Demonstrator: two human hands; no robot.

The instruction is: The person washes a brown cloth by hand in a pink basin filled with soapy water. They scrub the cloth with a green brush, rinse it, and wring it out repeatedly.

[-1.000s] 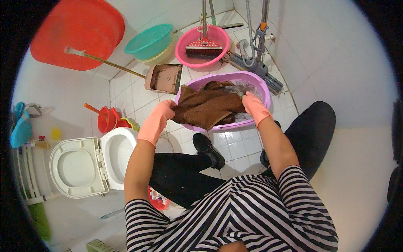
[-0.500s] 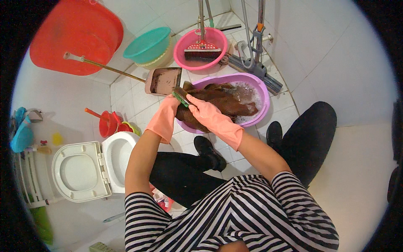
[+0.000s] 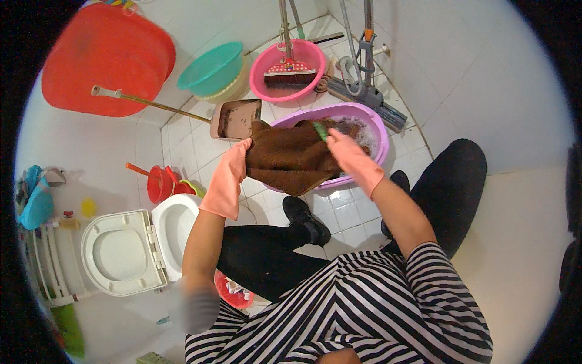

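A brown cloth (image 3: 288, 158), wet and thick like a towel, is spread over the near left side of an oval purple basin (image 3: 383, 142). White suds (image 3: 367, 127) float in the basin's right end. My left hand (image 3: 233, 167), in a long pink rubber glove, is closed on the cloth's left edge. In the matching glove, my right hand (image 3: 348, 155) grips a green scrub brush (image 3: 320, 130) over the cloth's far right part. The brush is slightly blurred and its bristles are hard to make out.
A dustpan (image 3: 239, 118) stands just beyond my left hand. Behind the purple basin are a pink basin (image 3: 257, 79) with a broom (image 3: 290, 73) and a flat mop (image 3: 376, 103). The toilet (image 3: 176, 227) is at left, near a red trash bin (image 3: 233, 294).
My right hand has swung right with the brush, away from my left hand. The cloth has been pulled up and spread wider, its left edge now held by my left hand.
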